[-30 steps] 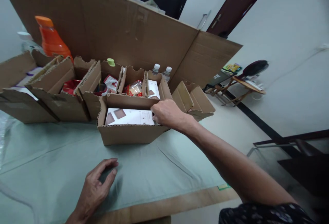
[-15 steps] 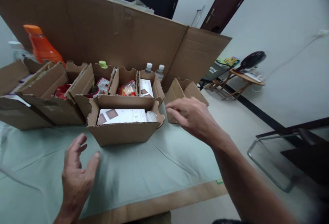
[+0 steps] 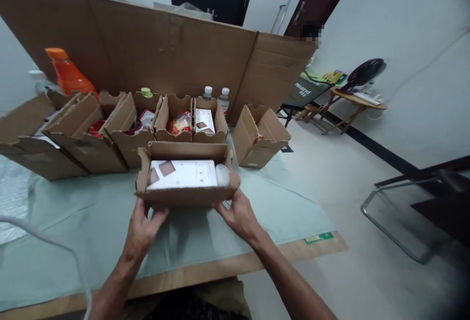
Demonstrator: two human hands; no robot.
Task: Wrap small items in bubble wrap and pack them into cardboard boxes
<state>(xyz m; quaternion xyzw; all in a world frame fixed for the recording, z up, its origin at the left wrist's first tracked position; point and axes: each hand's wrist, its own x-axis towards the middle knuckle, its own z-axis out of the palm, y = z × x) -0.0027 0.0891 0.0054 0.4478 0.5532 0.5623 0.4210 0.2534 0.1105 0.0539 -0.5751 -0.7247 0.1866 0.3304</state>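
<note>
Straight ahead at twelve o'clock, over the green cloth point(image 3: 271, 212), the cardboard box point(image 3: 183, 196) sits between my two hands. My left hand point(image 3: 143, 224) is half-curled round its lower corner at seven o'clock, and my right hand point(image 3: 239, 214) grips the corner at five; some fingertips are hidden, so I can't tell how hard they press. I judge the walls light and fairly stiff, dry rather than slippery, but apt to bend at the cut edges, so low at both ends is the sound place to hold. The white carton point(image 3: 183, 175) inside probably adds modest weight and could slide; the clear round container point(image 3: 222, 175) at its three o'clock end looks thin and may crush if squeezed. Beyond, filled boxes point(image 3: 110, 146) stretch from nine to half past twelve, an orange bottle point(image 3: 76, 79) rises at ten, and a lone box point(image 3: 253, 156) stands at two.
</note>
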